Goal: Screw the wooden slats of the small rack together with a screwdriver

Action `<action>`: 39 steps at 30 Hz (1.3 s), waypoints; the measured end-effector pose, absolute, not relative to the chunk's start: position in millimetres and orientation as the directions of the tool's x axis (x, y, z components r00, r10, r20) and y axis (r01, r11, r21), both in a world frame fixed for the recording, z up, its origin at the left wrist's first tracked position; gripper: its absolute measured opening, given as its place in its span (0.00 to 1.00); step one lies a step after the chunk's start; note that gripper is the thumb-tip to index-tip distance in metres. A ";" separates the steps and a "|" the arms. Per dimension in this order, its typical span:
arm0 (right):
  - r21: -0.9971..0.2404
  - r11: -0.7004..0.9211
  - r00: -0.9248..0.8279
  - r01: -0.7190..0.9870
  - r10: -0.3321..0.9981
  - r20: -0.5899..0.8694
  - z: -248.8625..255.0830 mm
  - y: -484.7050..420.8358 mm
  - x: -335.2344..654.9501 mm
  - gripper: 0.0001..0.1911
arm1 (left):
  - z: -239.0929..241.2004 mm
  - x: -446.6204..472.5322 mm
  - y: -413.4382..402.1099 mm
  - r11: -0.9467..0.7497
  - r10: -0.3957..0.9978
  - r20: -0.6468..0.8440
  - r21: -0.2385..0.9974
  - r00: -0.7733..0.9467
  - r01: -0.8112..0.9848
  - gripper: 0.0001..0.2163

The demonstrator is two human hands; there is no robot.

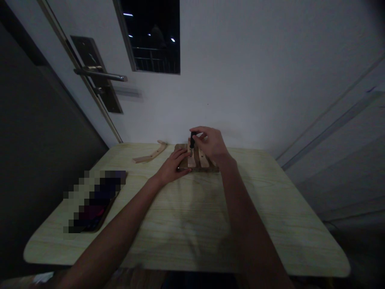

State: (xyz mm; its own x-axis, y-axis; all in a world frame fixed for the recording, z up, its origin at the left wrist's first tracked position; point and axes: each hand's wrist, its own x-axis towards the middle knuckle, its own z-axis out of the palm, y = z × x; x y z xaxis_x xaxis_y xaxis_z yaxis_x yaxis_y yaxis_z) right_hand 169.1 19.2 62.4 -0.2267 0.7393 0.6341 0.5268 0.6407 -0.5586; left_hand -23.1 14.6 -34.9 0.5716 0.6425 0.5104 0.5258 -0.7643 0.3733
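A small screwdriver (193,140) with a black handle stands nearly upright, pinched between the thumb and fingers of my right hand (212,142). Its lower end points at a pale wooden strip (191,161) lying on a brown wooden board (207,169). To the right on the same board is a second pale strip (203,160) with a dark spot, perhaps a hole. My left hand (172,166) holds the board's left end, fingers over the top and thumb along the front edge. Whether the tip sits in a screw is too small to tell.
A curved pale wooden piece (152,155) lies left of the board on the light wood-grain table (168,224). Near the table's left edge is a phone (102,208), partly pixelated. Behind the table rises a white door (234,80) with a metal handle (102,75) and a dark window.
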 end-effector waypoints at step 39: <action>-0.564 0.599 -0.196 0.568 0.764 0.615 66.5 17.1 171.1 0.09 | -33.7 -23.1 14.6 -0.756 0.652 0.489 0.370 0.579 0.540 0.27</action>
